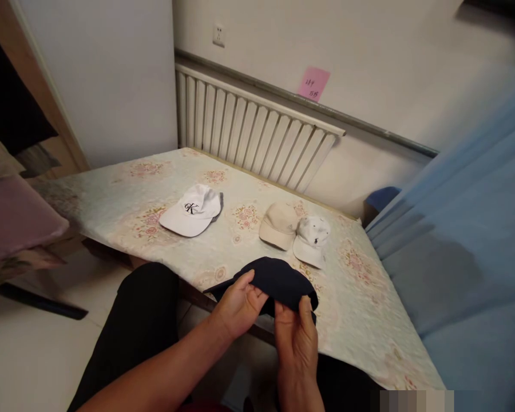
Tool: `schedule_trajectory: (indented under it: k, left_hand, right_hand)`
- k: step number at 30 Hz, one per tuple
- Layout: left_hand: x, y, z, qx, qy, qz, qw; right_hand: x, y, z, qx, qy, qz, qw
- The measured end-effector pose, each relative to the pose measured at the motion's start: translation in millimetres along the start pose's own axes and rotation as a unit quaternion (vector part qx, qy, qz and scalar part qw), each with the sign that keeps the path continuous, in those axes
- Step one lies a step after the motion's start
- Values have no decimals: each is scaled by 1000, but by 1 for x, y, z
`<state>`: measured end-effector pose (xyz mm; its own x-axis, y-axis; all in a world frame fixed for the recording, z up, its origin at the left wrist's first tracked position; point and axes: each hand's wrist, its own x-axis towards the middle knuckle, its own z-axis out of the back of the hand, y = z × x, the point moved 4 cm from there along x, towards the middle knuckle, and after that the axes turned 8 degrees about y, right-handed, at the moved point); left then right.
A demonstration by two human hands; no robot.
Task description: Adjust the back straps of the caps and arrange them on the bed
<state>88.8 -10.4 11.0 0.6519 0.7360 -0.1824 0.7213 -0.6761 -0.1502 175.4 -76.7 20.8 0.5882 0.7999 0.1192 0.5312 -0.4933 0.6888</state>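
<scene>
A dark navy cap is held at the table's near edge, its brim pointing left. My left hand pinches its lower rim near the brim, thumb on the outside. Gripping the rim at the other end, my right hand has its fingers tucked inside the cap and its thumb outside. Beyond it on the table lie a beige cap and a white cap with a small dark emblem, side by side and touching. Farther left sits a white cap with black letters, with something grey behind it.
The table wears a pale floral cloth. Behind it stand a white radiator and a wall with a pink note. A blue curtain hangs at the right. A pink cloth-covered thing is at the left.
</scene>
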Motion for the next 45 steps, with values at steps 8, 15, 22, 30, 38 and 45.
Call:
schedule_trajectory:
  k: [8,15,22,30,38,45]
  left_hand:
    - [-7,15,0,47,42,22,998]
    - [-7,6,-8,43,54,21,997]
    - [-5,-1,-12,48,10,3,999]
    - [-2,6,-5,55,12,9,998]
    - [2,-1,-2,48,2,11,999]
    - [5,0,2,68,14,-1,998]
  right_hand:
    - [-4,-16,1,-64,-50,-82,993]
    - [-3,-8,-11,43,-7,-54,998]
    - [-4,-8,-10,37,-4,-68,997]
    - [-8,-17,4,-65,-62,-88,992]
    - [-3,-15,14,-90,-74,-71,991]
    - [2,-18,17,13,-64,-68,996]
